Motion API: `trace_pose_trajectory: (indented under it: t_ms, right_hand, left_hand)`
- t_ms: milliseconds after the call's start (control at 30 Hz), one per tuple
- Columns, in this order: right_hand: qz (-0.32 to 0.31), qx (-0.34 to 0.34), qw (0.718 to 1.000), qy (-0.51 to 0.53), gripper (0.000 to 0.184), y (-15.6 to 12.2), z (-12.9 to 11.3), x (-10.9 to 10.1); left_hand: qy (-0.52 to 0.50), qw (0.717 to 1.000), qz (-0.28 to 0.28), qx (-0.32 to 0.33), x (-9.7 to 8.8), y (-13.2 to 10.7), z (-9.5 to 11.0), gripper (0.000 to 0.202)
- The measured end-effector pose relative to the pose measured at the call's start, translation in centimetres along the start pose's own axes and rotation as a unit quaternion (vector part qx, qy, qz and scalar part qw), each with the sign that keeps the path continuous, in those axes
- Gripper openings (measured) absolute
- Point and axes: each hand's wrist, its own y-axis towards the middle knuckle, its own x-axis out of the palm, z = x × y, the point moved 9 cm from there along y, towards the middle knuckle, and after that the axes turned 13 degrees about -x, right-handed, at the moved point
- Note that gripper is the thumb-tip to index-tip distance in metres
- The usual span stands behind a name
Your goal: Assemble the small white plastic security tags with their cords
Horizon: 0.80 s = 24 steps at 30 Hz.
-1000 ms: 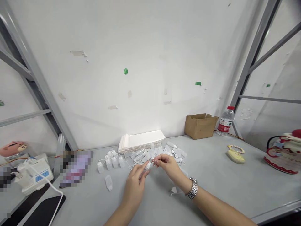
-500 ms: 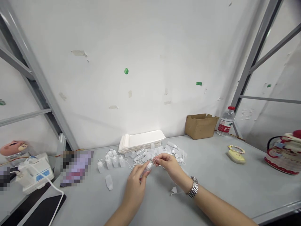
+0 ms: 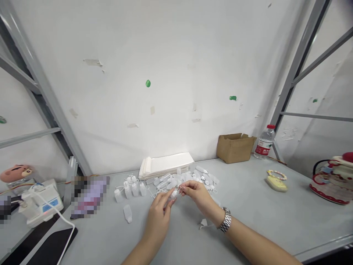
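Against a white wall: a pale grey workbench stands inside a grey metal rack, with scraps of tape and green marks on the wall.

Back of the bench: a cardboard box, a water bottle with a red cap, and a stack of white paper sheets.

Left side: a white device with a white cable, a black tablet, a pig-faced toy, and a pixelated, unreadable patch.

Right side: a yellow toy and a red-and-white fabric bag.

Centre: a heap of white plastic bottle parts lies just behind the hands; upright dropper bottles stand to its left, and one lying bottle sits nearer.

Hands: the left hand and right hand almost meet above the bench, each nearly closed, fingertips pinching one small plastic bottle between them.

Wrist: a silver link watch on the right.
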Motion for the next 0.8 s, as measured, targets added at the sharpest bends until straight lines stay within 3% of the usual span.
trace_pose_trajectory:
  t_ms: [200, 567, 800]
  right_hand:
    - [0.001, 0.003, 1.0, -0.001, 0.022, 0.0, 0.1, 0.1]
    - [-0.007, 0.088, 0.981, 0.174, 0.023, -0.6, 1.6, 1.0]
    - [-0.023, 0.102, 0.971, 0.213, 0.019, -0.7, 1.8, 1.3]
  left_hand:
    - [0.007, 1.0, 0.001, 0.007, 0.0, 0.0, 0.0, 0.032]
    - [0.018, 1.0, 0.0, 0.004, 0.1, 0.0, -0.1, 0.032]
    - [0.014, 1.0, 0.004, 0.003, 0.0, 0.0, 0.2, 0.031]
